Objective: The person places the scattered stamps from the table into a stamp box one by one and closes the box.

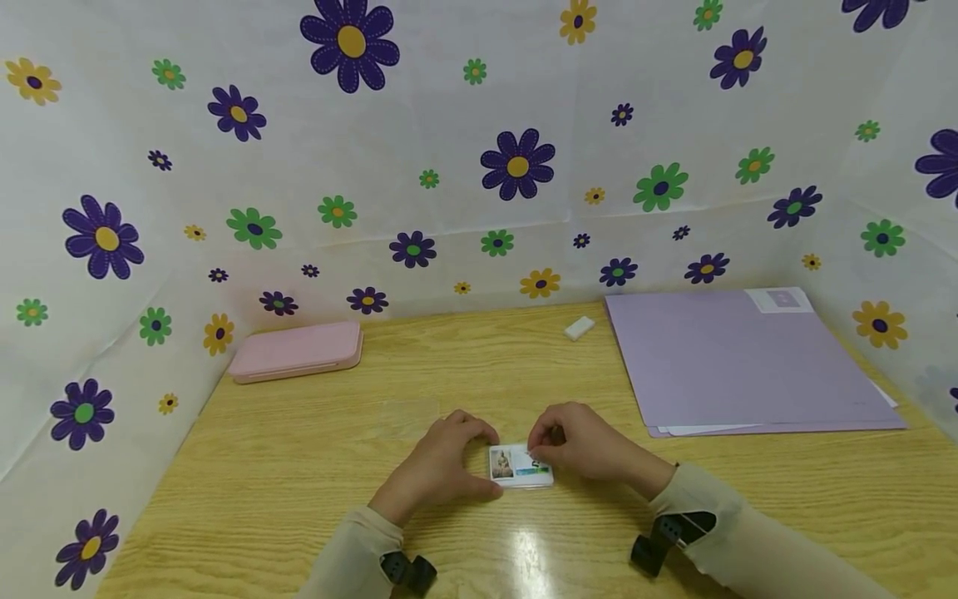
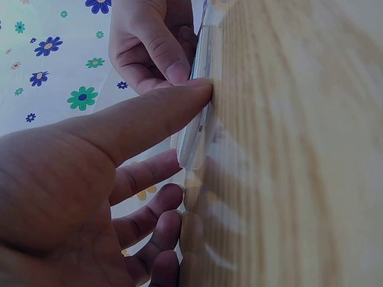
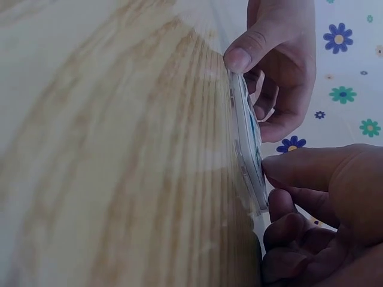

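A flat white case [image 1: 533,479] lies on the table, with a small figure picture on its left part and a blue-green strip on its right. My left hand [image 1: 441,462] holds it from the left, thumb on the near edge and fingers at the far side. The right hand [image 1: 591,445] has its fingers curled, thumb and forefinger together at the case's right part, covering some of the print. In the left wrist view the case [image 2: 190,140] shows edge-on beside my left thumb. The right wrist view shows my right thumb touching the face of the case [image 3: 246,128].
A pink case [image 1: 295,349] lies at the back left of the wooden table [image 1: 299,482]. A small white block [image 1: 580,328] is at the back, and purple folders [image 1: 741,358] with papers lie at the right. Flowered cloth [image 1: 419,108] hangs behind. Something clear and thin [image 1: 410,416] lies left of centre.
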Demonstrator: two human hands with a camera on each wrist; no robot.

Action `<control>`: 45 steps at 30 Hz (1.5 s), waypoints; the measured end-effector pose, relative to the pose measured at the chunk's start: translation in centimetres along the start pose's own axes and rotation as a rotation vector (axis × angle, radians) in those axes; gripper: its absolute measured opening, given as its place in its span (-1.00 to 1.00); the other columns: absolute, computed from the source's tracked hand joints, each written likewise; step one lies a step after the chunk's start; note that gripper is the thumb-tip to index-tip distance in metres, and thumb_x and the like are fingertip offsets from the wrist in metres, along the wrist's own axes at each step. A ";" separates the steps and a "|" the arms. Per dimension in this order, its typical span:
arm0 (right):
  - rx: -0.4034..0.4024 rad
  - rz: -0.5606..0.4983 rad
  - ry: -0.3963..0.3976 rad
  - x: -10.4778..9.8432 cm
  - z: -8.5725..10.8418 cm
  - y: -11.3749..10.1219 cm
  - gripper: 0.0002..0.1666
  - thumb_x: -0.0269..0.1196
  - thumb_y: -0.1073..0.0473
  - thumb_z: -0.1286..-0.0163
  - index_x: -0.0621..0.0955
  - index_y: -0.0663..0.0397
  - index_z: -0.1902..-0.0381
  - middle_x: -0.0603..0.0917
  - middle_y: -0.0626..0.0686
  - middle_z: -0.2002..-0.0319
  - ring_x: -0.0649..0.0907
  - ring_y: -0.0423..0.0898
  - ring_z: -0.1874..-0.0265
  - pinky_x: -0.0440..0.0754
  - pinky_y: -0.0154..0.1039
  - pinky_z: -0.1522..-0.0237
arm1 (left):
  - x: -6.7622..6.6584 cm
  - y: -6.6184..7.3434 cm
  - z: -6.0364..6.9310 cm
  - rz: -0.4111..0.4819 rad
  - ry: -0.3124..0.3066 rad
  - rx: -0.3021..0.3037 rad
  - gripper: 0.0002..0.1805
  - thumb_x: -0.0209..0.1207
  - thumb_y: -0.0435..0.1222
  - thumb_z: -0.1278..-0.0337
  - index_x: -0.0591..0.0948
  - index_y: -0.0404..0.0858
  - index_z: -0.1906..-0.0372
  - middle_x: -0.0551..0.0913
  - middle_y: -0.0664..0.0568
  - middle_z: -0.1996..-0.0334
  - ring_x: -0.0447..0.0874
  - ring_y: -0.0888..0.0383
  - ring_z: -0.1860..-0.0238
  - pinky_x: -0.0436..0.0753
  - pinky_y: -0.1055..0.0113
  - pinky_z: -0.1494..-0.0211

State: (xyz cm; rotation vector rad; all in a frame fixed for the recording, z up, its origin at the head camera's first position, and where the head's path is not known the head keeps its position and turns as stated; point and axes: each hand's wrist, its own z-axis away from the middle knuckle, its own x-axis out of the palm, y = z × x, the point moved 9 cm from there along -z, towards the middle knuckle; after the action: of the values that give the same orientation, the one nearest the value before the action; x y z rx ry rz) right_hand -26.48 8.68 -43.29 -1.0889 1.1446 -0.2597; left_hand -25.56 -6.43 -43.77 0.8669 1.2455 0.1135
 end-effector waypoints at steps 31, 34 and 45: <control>0.009 -0.007 0.076 -1.9 -0.1 -0.8 -0.95 0.34 0.23 -0.34 0.71 0.09 0.29 0.63 -0.11 0.40 0.52 -0.12 0.49 0.48 -0.30 0.48 | 0.1 0.1 -0.3 0.038 -0.012 0.020 -0.40 0.53 0.04 0.17 0.61 -0.08 -0.02 0.51 0.08 0.00 0.43 0.03 -0.05 0.43 0.01 -0.14; 0.004 -0.024 0.078 -1.9 -0.3 -1.2 -0.95 0.34 0.23 -0.34 0.71 0.09 0.27 0.63 -0.11 0.39 0.55 -0.12 0.45 0.52 -0.29 0.45 | -0.1 0.0 -0.3 0.061 -0.007 0.020 -0.43 0.50 0.00 0.09 0.60 -0.12 -0.04 0.52 0.08 0.02 0.46 0.06 -0.03 0.45 0.03 -0.14; -0.030 -0.051 0.113 -2.2 -1.3 -2.6 -0.79 0.32 0.11 -0.38 0.67 0.10 0.12 0.65 -0.12 0.28 0.61 -0.11 0.27 0.59 -0.20 0.26 | -1.8 -0.2 0.3 0.145 0.046 -0.010 -0.56 0.39 -0.10 -0.14 0.60 -0.18 -0.08 0.58 0.03 0.02 0.53 0.02 -0.01 0.53 0.02 -0.07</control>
State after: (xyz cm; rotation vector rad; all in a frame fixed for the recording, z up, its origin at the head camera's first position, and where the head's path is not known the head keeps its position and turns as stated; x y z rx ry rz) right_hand -27.65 8.17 -39.86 -1.1431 1.2254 -0.3486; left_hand -26.05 -7.63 -42.44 0.9502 1.2227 0.2567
